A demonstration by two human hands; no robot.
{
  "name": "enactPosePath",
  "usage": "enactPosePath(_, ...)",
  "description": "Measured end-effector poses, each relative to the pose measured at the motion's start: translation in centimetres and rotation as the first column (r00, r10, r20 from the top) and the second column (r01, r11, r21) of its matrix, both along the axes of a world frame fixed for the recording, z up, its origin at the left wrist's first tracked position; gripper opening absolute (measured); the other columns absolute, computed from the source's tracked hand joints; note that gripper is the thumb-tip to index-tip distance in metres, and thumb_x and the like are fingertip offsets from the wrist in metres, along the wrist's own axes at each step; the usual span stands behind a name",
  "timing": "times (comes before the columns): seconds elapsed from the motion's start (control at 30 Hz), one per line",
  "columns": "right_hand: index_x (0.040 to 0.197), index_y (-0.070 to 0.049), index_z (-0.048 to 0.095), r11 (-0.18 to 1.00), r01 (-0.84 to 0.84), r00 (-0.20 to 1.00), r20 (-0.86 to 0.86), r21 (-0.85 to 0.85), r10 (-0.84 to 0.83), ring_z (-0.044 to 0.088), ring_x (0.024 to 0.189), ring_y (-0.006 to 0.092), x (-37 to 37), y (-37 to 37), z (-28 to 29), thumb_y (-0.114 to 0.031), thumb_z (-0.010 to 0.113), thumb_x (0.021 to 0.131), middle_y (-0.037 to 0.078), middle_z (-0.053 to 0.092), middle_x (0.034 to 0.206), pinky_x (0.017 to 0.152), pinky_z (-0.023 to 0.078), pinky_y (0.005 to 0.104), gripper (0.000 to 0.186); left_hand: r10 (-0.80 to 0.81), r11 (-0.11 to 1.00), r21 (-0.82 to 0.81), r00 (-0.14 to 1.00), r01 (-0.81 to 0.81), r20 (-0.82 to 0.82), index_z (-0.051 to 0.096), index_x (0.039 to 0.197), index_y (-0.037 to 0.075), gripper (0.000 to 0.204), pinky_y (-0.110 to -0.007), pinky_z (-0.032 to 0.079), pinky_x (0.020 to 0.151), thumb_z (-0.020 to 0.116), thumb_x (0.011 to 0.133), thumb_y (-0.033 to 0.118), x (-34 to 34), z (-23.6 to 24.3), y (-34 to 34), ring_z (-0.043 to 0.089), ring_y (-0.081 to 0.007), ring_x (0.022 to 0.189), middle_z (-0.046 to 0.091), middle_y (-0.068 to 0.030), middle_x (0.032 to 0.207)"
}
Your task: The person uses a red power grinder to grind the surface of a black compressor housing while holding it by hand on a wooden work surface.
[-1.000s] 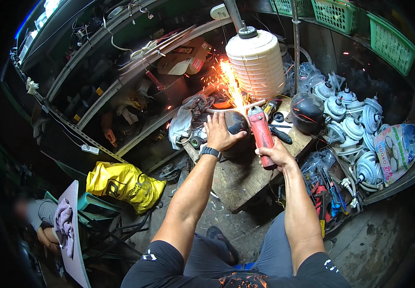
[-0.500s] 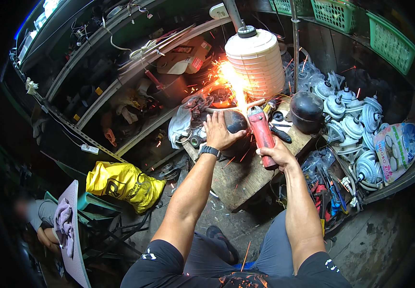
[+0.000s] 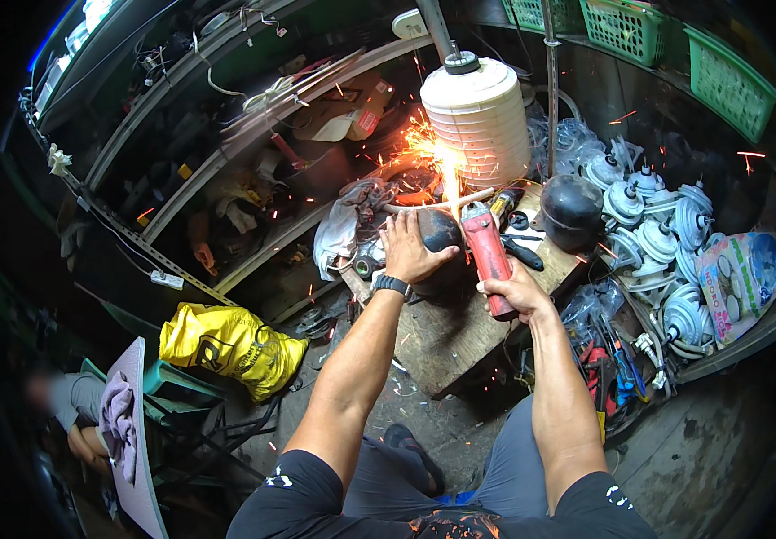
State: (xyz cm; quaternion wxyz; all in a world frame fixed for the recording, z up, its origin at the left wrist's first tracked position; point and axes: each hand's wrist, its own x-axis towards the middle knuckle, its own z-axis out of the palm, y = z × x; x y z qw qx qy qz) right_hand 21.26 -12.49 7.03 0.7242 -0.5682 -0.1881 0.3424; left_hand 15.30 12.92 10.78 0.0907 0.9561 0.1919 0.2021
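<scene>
My right hand (image 3: 517, 289) is wrapped round the rear of a red angle grinder (image 3: 489, 250). Its head meets the right side of a dark rounded metal piece (image 3: 439, 232), and bright sparks (image 3: 445, 154) fly off toward the back. The grinder's disc is lost in the glare. On that metal piece lies my left hand (image 3: 409, 251), fingers and thumb spread over its top and gripping it down against the wooden work block (image 3: 442, 346). A second dark dome-shaped metal piece (image 3: 572, 211) stands at the block's right.
Behind the sparks stands a white ribbed tank (image 3: 476, 121). Several grey-white round fittings (image 3: 657, 238) are heaped on the right, with hand tools (image 3: 612, 368) below them. A yellow bag (image 3: 235, 346) sits on the left, near a person (image 3: 83, 413). Green baskets (image 3: 729, 81) line the back.
The spark plume has become smaller and narrower. The grinder's head has shifted very slightly, while my left hand stays on the metal piece.
</scene>
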Motion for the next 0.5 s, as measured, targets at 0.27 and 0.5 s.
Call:
enactPosePath(0.27, 0.124, -0.003, 0.057, 0.999, -0.024, 0.999, -0.041, 0.038, 0.026, 0.067, 0.063, 0.0181, 0.0, 0.1, 0.5, -0.007, 0.088, 0.08, 0.009, 0.068, 0.097, 0.055, 0.059, 0.0355, 0.054, -0.001, 0.999, -0.045, 0.999, -0.001, -0.041, 0.032, 0.166, -0.001, 0.137, -0.069, 0.016, 0.129, 0.086, 0.068, 0.078, -0.1, 0.5, -0.3, 0.023, -0.055, 0.16, 0.031, -0.031, 0.171)
enactPosePath(0.5, 0.12, -0.003, 0.061, 0.998, 0.017, 0.999, -0.049, 0.062, -0.014, 0.067, 0.059, 0.0179, 0.3, 1.0, 0.2, -0.006, 0.087, 0.08, 0.008, 0.068, 0.091, 0.052, 0.06, 0.0347, 0.048, -0.069, 0.998, -0.017, 0.994, 0.067, -0.08, 0.032, 0.165, -0.002, 0.139, -0.061, 0.022, 0.13, 0.087, 0.066, 0.078, -0.3, 0.8, 0.4, 0.028, -0.0531, 0.158, 0.033, -0.0314, 0.169)
